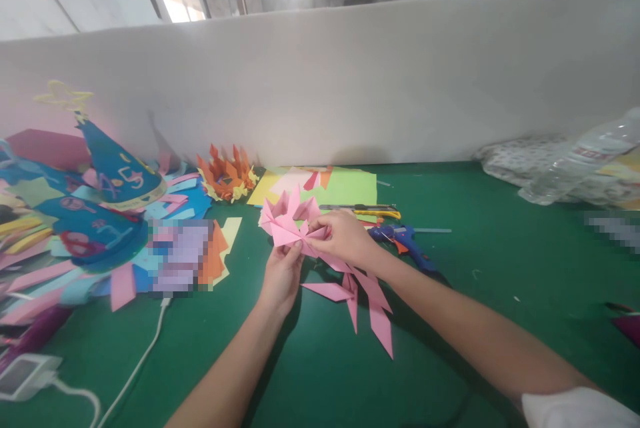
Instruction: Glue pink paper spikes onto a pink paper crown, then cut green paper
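Note:
Both my hands hold a pink folded-paper crown [287,220] above the green table. My left hand [283,276] pinches its lower front edge between thumb and fingers. My right hand [343,235] is closed on the right side of the crown, fingertips at a folded point; whether a separate piece is between them I cannot tell. Below my right wrist lie several loose pink folded paper pieces [383,329]. A blue glue gun [413,248] rests just beyond my right forearm. A yellow utility knife [377,212] lies behind my right hand.
Yellow and green paper sheets [350,185] lie behind the crown, beside an orange paper crown [227,175]. Blue party hats [117,168] and paper strips crowd the left. A white cable [143,355] crosses the front left. A plastic bottle [583,155] leans at right. A white partition [320,81] closes the back.

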A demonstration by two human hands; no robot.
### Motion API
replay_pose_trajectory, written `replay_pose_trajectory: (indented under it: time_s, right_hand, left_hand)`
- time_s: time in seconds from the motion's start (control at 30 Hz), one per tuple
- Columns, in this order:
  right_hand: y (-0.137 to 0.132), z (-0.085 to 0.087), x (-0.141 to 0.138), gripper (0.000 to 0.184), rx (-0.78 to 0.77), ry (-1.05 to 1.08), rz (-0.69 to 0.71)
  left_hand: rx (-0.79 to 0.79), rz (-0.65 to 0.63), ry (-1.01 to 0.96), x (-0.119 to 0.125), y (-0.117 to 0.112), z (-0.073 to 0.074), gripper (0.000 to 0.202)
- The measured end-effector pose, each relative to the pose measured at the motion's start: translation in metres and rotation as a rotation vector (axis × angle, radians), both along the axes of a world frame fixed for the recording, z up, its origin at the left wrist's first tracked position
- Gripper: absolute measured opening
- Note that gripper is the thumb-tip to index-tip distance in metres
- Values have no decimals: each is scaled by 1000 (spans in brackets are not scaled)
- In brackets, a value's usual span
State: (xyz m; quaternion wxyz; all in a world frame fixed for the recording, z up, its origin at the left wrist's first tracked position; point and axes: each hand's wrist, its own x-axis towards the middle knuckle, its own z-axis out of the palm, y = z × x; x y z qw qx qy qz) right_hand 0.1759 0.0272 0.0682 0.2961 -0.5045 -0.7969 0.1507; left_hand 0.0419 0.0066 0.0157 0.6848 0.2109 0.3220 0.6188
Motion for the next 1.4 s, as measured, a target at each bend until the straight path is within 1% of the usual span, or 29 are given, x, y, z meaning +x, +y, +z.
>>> replay_pose_trajectory:
  time_s: [0.13,0.33,0.5,0.73,0.8,0.9,0.97,1.03,1.1,1.17,1.23,1.3,1.33,1.4]
  right_hand:
    - [-1,-1,-2,8,16,23,-6]
    - [-2,-3,-3,6,39,4,-23]
    - [-2,-5,-3,6,70,-1,-25]
    - [-8,-1,-9,7,62,-37,-6]
    - [-13,2,-8,14,93,-36,-11]
    - [-22,7,7,35,166,-13,-36]
    - [-28,8,25,39,176,-2,-67]
    - [-35,8,47,33,138,-10,-113]
    - [-43,6,68,22,45,-34,-164]
    - [-53,3,83,18,-51,-72,-164]
    - [-64,0,91,19,-135,-127,-117]
    - [-73,-2,96,20,-183,-174,-94]
    - [-76,-3,97,20,-187,-193,-112]
    - [-80,-5,103,19,-160,-226,-214]
  left_hand:
    - [16,22,12,2,-1,2,23]
    - [34,7,-16,4,-2,3,16]
    - [-6,3,-37,4,-2,2,19]
    - [-54,18,-49,1,-2,4,15]
    - [-91,28,-71,0,0,4,17]
    - [-136,44,-94,-3,3,3,17]
    - [-136,61,-96,-5,5,2,16]
    - [-134,81,-93,-7,6,2,15]
    - [-149,93,-79,-9,6,2,15]
    - [-163,84,-38,-11,5,2,14]
    - [-160,45,45,-15,3,1,11]
    - [-152,-4,157,-19,1,0,10]
    - [-154,-17,211,-22,0,1,9]
    - [-184,-5,279,-27,-2,4,8]
